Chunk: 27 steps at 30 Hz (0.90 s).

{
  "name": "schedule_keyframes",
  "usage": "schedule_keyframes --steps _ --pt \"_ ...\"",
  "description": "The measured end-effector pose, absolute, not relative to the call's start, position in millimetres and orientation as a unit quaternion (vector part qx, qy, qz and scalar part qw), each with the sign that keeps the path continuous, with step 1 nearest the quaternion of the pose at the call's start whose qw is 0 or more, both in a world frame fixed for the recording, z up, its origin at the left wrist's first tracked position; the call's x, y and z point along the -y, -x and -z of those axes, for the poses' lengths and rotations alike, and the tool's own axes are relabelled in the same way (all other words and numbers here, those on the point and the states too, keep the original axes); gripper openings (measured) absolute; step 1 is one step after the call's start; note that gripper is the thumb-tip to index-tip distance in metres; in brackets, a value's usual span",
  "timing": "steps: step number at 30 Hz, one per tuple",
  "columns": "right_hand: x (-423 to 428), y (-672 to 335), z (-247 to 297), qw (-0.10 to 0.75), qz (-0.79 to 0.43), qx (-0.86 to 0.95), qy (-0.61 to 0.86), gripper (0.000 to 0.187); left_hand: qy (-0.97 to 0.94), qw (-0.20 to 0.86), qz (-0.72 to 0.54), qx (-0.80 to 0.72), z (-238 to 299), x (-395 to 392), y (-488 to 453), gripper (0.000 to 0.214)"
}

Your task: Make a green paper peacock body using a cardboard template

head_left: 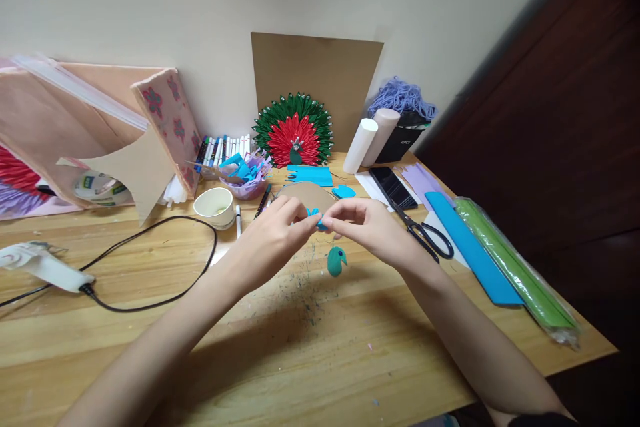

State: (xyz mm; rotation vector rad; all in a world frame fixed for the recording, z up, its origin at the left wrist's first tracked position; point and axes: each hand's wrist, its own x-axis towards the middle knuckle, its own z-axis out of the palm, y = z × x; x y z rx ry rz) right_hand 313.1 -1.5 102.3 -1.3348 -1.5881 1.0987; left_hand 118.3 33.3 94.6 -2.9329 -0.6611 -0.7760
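My left hand (283,230) and my right hand (365,227) meet over the middle of the table. Between their fingertips is a small piece of blue paper or foam (321,220), pinched from both sides. The fingers cover much of it, so its full shape is hidden. Just below lies a green peacock-body cutout (337,261) with a dark eye spot. Behind my hands sits a round brown cardboard disc (307,195), partly covered by them. A blue oval cutout (344,192) and a blue sheet with a fringed edge (310,175) lie farther back.
Black scissors (430,240), a phone (393,188), a blue strip (475,250) and a wrapped green roll (515,267) lie right. Left are a paper cup (215,208), a corded glue gun (50,270) and a scrap bowl (245,180). A red-green peacock fan (295,133) stands behind.
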Motion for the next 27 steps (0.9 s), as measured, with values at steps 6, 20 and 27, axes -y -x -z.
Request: schedule_keyframes --steps 6,20,27 --pt "11.3 -311.4 -110.1 0.425 -0.231 0.742 0.465 0.009 0.931 -0.033 0.308 0.194 -97.1 -35.6 -116.6 0.020" --pt "14.8 -309.0 -111.9 0.423 -0.135 0.757 0.478 0.006 0.922 0.014 0.345 0.177 -103.1 -35.7 -117.6 0.012" --pt "11.3 -313.5 -112.6 0.428 -0.279 0.682 0.524 0.002 0.905 -0.019 0.372 0.205 -107.1 -35.1 -114.8 0.016"
